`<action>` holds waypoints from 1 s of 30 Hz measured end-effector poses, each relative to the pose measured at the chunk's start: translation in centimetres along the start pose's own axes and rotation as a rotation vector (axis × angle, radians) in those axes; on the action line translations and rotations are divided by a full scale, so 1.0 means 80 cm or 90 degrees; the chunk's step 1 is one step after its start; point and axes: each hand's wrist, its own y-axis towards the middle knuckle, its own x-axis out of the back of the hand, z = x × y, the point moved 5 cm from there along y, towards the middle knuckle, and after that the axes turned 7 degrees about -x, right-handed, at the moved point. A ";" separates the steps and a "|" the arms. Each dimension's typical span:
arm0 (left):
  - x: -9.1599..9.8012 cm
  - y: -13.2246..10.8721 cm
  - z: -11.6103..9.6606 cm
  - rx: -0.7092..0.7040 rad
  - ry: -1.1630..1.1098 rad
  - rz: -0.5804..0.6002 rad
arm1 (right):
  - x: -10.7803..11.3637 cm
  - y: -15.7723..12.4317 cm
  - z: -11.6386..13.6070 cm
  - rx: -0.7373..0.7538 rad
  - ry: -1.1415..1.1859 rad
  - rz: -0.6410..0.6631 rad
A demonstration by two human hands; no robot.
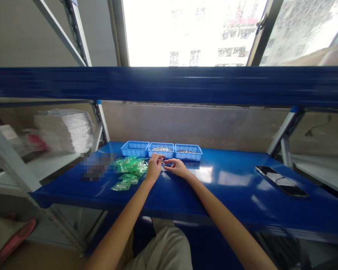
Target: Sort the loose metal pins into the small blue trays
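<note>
My left hand [154, 167] and my right hand [177, 168] meet just in front of the blue bins, fingertips almost touching. Both are closed in a pinch around something small, too tiny to name. Left of my left hand lies a pile of green plastic bags [132, 165]. Behind the hands, three blue plastic bins stand in a row. Slim silvery metal pieces lie in the middle bin [161, 154], and darker slim pieces in the right bin [188, 157]. No contents show in the left bin [135, 153].
The blue tabletop [228, 198] carries a phone [281, 182] at the right and a blurred-out dark item [98, 166] at the left. A thick blue shelf beam [169, 85] crosses above the table. White stacked packages [64, 131] sit on a side shelf at the left.
</note>
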 end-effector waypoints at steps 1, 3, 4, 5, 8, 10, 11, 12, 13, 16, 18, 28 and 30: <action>-0.001 0.000 0.001 0.008 -0.019 -0.002 | 0.000 -0.001 0.001 0.001 -0.006 0.001; -0.003 0.001 0.003 0.025 -0.045 -0.005 | 0.000 -0.002 0.003 0.008 -0.009 0.006; -0.003 0.001 0.004 0.032 -0.055 -0.008 | 0.000 -0.002 0.005 0.013 -0.007 0.008; -0.003 0.001 0.005 0.041 -0.063 -0.012 | 0.001 -0.003 0.006 0.017 -0.003 0.008; -0.001 0.002 0.009 0.084 -0.080 -0.029 | 0.002 -0.004 0.008 0.017 0.017 0.002; 0.000 0.002 0.013 0.121 -0.101 -0.038 | 0.002 -0.004 0.009 0.011 0.032 0.002; -0.001 0.001 0.015 0.138 -0.120 -0.038 | 0.002 -0.005 0.008 0.008 0.038 0.004; -0.002 0.001 0.017 0.151 -0.142 -0.036 | 0.002 -0.005 0.008 0.006 0.045 0.008; -0.003 0.000 0.018 0.160 -0.163 -0.033 | 0.001 -0.005 0.008 0.007 0.052 0.011; -0.004 0.000 0.020 0.165 -0.195 -0.027 | 0.002 -0.004 0.008 0.017 0.089 0.007; -0.002 0.000 0.020 0.164 -0.181 -0.040 | 0.006 -0.002 0.008 0.029 0.125 -0.016; -0.005 -0.001 0.012 0.140 -0.125 -0.005 | 0.023 -0.003 0.006 -0.075 0.308 -0.116; -0.009 -0.002 0.008 0.125 -0.094 0.036 | 0.022 -0.006 0.010 -0.088 0.322 -0.103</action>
